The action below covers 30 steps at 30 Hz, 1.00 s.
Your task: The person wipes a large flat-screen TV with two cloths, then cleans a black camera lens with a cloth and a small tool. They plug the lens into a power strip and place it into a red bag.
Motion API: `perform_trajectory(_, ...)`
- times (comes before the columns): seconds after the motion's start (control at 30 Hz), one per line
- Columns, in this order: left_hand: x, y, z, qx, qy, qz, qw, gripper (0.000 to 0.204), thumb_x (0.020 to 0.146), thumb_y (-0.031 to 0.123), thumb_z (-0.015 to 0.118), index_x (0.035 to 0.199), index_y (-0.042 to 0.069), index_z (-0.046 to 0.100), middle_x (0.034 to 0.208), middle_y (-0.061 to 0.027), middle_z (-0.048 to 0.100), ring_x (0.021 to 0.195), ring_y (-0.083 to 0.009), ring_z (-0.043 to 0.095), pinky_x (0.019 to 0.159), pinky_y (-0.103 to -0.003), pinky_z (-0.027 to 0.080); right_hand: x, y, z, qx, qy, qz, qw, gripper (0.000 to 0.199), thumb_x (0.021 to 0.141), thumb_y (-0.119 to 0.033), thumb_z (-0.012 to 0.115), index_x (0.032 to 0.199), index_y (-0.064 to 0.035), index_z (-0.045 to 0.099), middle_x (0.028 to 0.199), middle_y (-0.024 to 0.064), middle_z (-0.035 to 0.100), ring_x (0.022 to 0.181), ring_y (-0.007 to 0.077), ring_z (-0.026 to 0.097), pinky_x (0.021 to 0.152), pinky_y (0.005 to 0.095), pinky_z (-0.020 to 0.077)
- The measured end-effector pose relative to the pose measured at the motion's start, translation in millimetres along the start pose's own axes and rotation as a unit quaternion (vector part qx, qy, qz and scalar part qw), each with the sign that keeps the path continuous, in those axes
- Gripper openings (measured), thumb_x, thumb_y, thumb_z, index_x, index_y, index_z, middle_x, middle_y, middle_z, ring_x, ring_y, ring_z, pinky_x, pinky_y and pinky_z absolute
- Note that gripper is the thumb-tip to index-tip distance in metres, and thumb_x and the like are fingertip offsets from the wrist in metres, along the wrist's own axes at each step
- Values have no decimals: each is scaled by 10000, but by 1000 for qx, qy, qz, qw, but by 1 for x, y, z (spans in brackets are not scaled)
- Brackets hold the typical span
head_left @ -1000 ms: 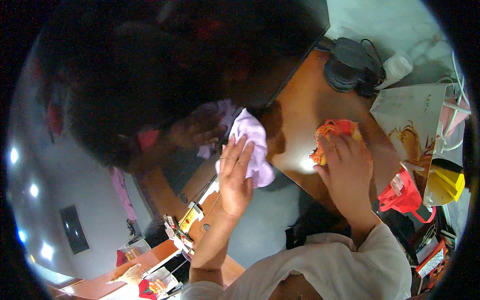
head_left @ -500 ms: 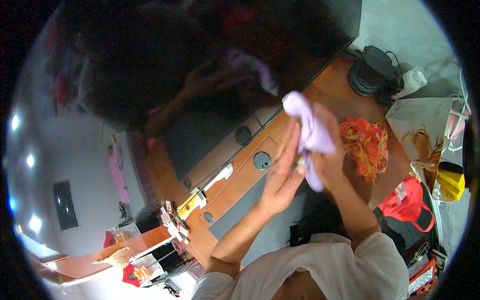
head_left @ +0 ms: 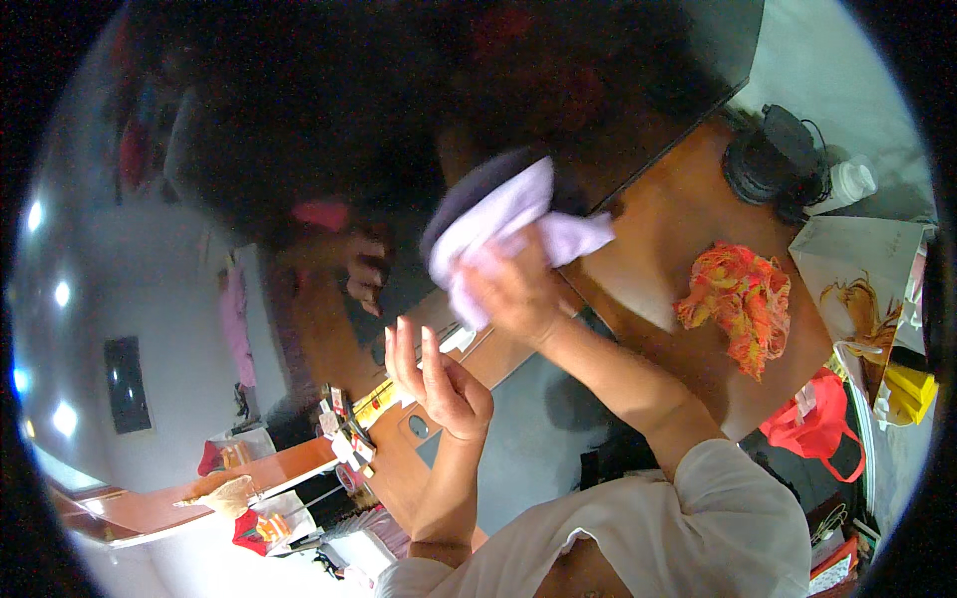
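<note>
My right hand (head_left: 518, 294) presses a light purple cloth (head_left: 498, 214) against a large dark glossy panel (head_left: 349, 130), fingers over the cloth and slightly blurred. One corner of the cloth sticks out to the right of the hand. A mirror image of the cloth shows dimly in the panel. My left hand (head_left: 444, 391) is raised in front of the panel's lower edge, fingers apart, holding nothing. Below the panel runs a brown wooden desk (head_left: 638, 261).
A crumpled red-orange mesh bundle (head_left: 738, 304) lies on the desk. Behind it stand a black round-based device (head_left: 773, 154) and a white bottle (head_left: 847, 184). A red bag (head_left: 812, 419) sits at the right. Small boxes (head_left: 344, 434) are clustered at the desk's left end.
The cloth, bunched between both hands before, is now spread on the panel under my right hand, up and to the left. My left hand has come off the cloth and moved left.
</note>
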<state>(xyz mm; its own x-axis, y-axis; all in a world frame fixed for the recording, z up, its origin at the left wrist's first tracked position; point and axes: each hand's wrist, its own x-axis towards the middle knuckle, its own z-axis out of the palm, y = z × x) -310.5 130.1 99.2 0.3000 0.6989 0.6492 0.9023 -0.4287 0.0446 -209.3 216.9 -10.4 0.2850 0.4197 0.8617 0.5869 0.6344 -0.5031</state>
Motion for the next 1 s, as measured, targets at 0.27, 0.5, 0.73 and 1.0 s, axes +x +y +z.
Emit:
perform_trajectory(0.27, -12, -5, -2, 0, -60, -23, 998, 494, 879, -38, 408, 1352, -18, 546, 1452, -254, 464, 1339, -461, 418, 1123, -538, 301, 41, 34, -31, 90, -126, -68, 986, 454, 815, -214, 709, 1262, -180, 635, 1266, 81, 577, 1155, 295, 552, 946, 455, 464)
perform_trajectory(0.5, 17, -14, -6, 68, -68, 14, 995, 629, 808, -105, 410, 1424, 5, 478, 1550, -295, 296, 1457, -519, 186, 1172, -622, 130, 188, 59, -59, -130, 234, 14, 963, 465, 926, -155, 580, 1357, 9, 516, 1462, 243, 400, 1363, 386, 397, 1132, 485, 307)
perform_trajectory(0.73, -14, -57, -12, 97, 25, -45, 994, 670, 837, -75, 400, 1499, -42, 297, 1572, -317, 207, 1442, -588, 98, 1152, -672, 105, 35, -35, 26, 154, -135, -182, 962, 344, 879, -223, 653, 1217, -166, 671, 1345, 80, 579, 1205, 266, 553, 959, 503, 422)
perform_trajectory(1.0, -32, -57, -28, 57, -50, -9, 997, 589, 829, -10, 550, 1409, 86, 508, 1556, -261, 306, 1455, -511, 202, 1132, -695, 139, 126, 17, -35, -23, -114, -211, 971, 514, 832, -235, 720, 1318, -129, 592, 1411, 168, 482, 1314, 376, 451, 1033, 502, 362)
